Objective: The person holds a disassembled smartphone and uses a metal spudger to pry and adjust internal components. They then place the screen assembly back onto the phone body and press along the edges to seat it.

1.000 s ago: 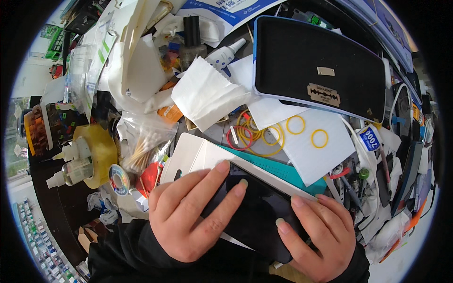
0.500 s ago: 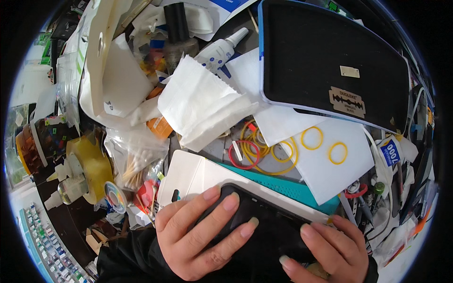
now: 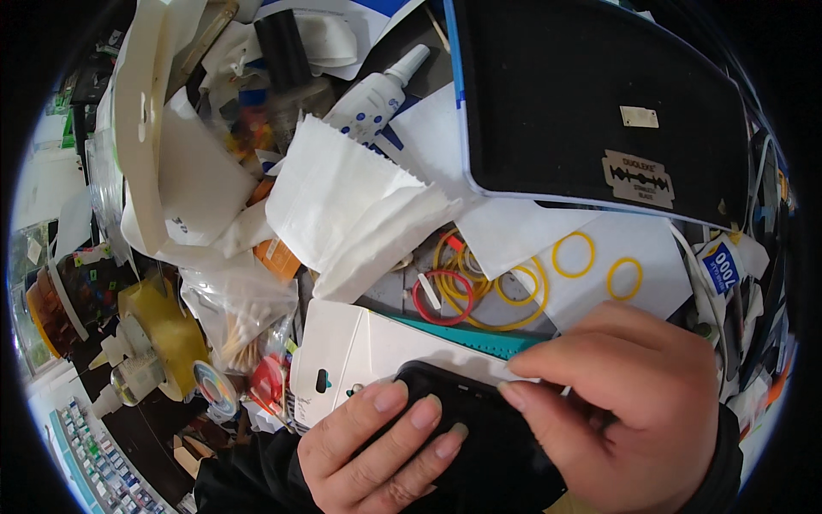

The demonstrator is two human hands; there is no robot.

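My left hand (image 3: 377,454) is closed on a flat black phone-like device (image 3: 479,437) with a rounded corner and small slots along its upper edge. Its fingers lie across the device's face. At that upper edge, my right hand (image 3: 638,411) pinches with thumb and forefinger; whatever sits between the fingertips is too small to make out. Under the device lies a white card (image 3: 394,343) with an oval slot. A teal perforated strip (image 3: 479,338) shows behind the card. The device's lower part is out of view.
Rubber bands (image 3: 531,295) and white paper (image 3: 591,287) lie beyond my hands. Farther off are a crumpled white wipe (image 3: 342,201), a white tube (image 3: 372,98) and a black tray (image 3: 565,94) holding a razor blade (image 3: 638,178). Cotton swabs (image 3: 244,334) and yellow tape (image 3: 163,334) are at left.
My right hand has moved up and left from the device's right end, and its fingers have closed into a pinch at the upper edge. My left hand keeps its hold.
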